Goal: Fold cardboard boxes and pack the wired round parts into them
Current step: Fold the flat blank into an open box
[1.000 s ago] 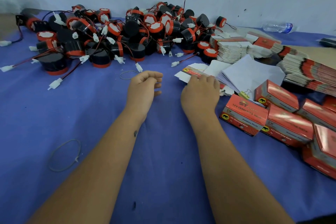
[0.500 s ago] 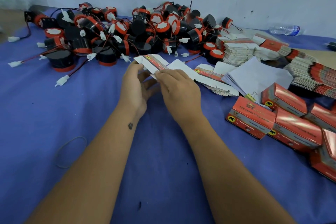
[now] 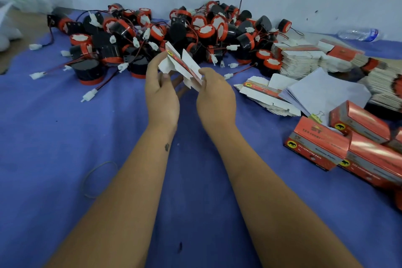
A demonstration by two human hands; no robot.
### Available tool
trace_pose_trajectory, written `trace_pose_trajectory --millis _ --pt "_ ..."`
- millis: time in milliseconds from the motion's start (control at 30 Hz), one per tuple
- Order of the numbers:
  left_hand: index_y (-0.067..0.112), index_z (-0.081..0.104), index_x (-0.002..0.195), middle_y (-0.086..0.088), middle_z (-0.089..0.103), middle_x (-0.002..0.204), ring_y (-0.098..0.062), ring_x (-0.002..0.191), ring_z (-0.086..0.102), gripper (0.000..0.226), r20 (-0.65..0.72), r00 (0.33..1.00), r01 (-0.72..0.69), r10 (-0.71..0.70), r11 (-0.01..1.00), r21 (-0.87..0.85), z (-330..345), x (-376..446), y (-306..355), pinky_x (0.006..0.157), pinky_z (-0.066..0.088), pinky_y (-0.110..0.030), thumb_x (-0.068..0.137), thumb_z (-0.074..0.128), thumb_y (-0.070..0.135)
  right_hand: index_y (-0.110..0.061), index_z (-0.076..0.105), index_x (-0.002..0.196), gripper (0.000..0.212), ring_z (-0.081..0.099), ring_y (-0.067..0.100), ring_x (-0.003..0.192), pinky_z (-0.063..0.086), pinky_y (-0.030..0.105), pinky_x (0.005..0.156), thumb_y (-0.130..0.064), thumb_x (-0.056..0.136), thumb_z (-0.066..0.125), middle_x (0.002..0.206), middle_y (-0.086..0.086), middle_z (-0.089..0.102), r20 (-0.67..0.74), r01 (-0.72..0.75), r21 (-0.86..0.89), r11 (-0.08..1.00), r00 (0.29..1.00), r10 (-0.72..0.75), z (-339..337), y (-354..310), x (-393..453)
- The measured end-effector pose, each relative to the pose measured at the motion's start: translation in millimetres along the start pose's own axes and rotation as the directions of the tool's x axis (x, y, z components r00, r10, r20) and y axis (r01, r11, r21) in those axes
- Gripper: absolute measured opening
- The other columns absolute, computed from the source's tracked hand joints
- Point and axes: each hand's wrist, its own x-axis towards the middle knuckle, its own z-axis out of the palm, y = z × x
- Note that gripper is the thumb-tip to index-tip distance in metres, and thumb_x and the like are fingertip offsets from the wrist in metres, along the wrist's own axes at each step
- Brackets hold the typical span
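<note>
Both hands hold one flat cardboard box blank [image 3: 183, 65], white inside with a red printed strip, raised above the blue table cloth [image 3: 65, 137]. My left hand [image 3: 162, 91] pinches its left end and my right hand [image 3: 215, 95] grips its right end; the blank is partly spread open. Behind it lies a big pile of black-and-red round parts [image 3: 174, 35] with red-black wires and white plugs. Flat box blanks [image 3: 263, 93] lie to the right of my hands.
Stacks of flat blanks [image 3: 304, 59] and white paper sheets [image 3: 324, 91] fill the right. Several folded red boxes [image 3: 348, 143] lie at the right edge. A water bottle [image 3: 359, 33] lies by the wall. A rubber band [image 3: 97, 178] rests at lower left.
My right hand took a blank from the flat pile and brought it to the left hand. Both hands lifted it off the cloth, and it is now spread partly open.
</note>
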Motion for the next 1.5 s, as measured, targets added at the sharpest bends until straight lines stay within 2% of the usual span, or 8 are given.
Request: trace_pose_trajectory --millis 333,467,700,900,1133,1233,1367,1500 --pt "0.024 0.061 0.116 0.0 0.07 0.099 -0.009 0.08 0.071 0.045 0.046 0.992 -0.126 0.12 0.977 0.173 0 -6 4 0.068 0.055 -0.018 0.095 0.037 -0.007 -0.018 0.06 0.1 0.02 0.052 0.023 0.082 0.03 0.03 0.054 -0.03 0.097 0.045 0.09 0.0 0.06 0.058 -0.136 -0.137 0.981 0.988 0.145 -2 21 -2" --pt "0.011 0.067 0.117 -0.016 0.07 0.098 -0.03 0.089 0.068 0.035 0.12 0.986 -0.136 0.115 0.974 0.183 -5 -9 9 0.078 0.059 -0.037 0.092 0.046 -0.002 -0.012 0.058 0.089 0.021 0.049 0.028 0.076 0.029 0.034 0.053 -0.014 0.096 0.038 0.08 0.004 0.058 0.023 -0.161 -0.109 0.981 0.986 0.165 -5 25 -1" --pt "0.042 0.062 0.11 0.014 0.032 0.146 -0.006 0.142 0.027 0.044 0.44 0.89 -0.313 0.12 0.862 0.398 -16 -12 18 0.115 0.028 -0.03 0.08 0.045 0.015 -0.012 0.056 0.07 0.021 0.045 0.016 0.062 0.036 0.022 0.053 -0.012 0.089 0.047 0.067 -0.004 0.052 -0.076 -0.403 0.459 0.792 0.87 0.486 -15 27 3" --pt "0.031 0.058 0.131 0.011 0.036 0.154 0.023 0.123 0.034 0.064 0.594 0.792 -0.125 -0.141 0.915 0.383 -20 -8 23 0.09 0.037 0.0 0.083 0.038 -0.006 -0.019 0.073 0.097 0.024 0.07 0.028 0.087 0.057 0.03 0.054 -0.007 0.086 0.055 0.096 0.003 0.07 0.076 -0.42 0.792 0.444 0.789 0.61 -26 29 4" --pt "0.056 0.046 0.13 0.033 0.045 0.137 0.005 0.123 0.047 0.075 0.671 0.708 -0.199 -0.22 0.85 0.487 -34 6 15 0.1 0.047 -0.027 0.087 0.062 -0.004 -0.018 0.076 0.093 0.024 0.065 0.027 0.082 0.044 0.016 0.044 -0.008 0.087 0.055 0.097 0.006 0.07 0.08 -0.41 0.805 0.429 0.791 0.606 -31 37 5" --pt "0.056 0.048 0.129 0.025 0.045 0.134 0.007 0.126 0.042 0.056 0.649 0.751 -0.261 -0.122 0.848 0.461 -29 3 10 0.099 0.038 -0.013 0.086 0.074 0.032 -0.019 0.076 0.088 0.023 0.061 0.018 0.075 0.044 0.016 0.046 -0.008 0.086 0.055 0.09 0.001 0.069 0.075 -0.387 0.794 0.469 0.828 0.556 -33 37 4" --pt "0.039 0.058 0.12 0.017 0.053 0.124 0.005 0.118 0.047 0.031 0.491 0.867 -0.318 0.086 0.854 0.412 -22 0 7 0.091 0.034 -0.001 0.091 0.068 0.035 -0.03 0.075 0.084 0.017 0.059 0.015 0.089 0.05 0.029 0.075 -0.031 0.083 0.058 0.097 -0.006 0.065 0.173 -0.375 0.844 0.383 0.866 0.469 -32 28 2" --pt "0.034 0.057 0.111 -0.006 0.058 0.123 -0.017 0.117 0.054 0.026 0.35 0.925 -0.259 0.145 0.916 0.306 -17 -1 11 0.104 0.044 -0.032 0.088 0.064 0.044 -0.021 0.066 0.107 0.028 0.064 0.007 0.095 0.049 0.026 0.086 -0.038 0.097 0.047 0.1 -0.009 0.071 0.229 -0.287 0.904 0.317 0.951 0.206 -28 21 -3"
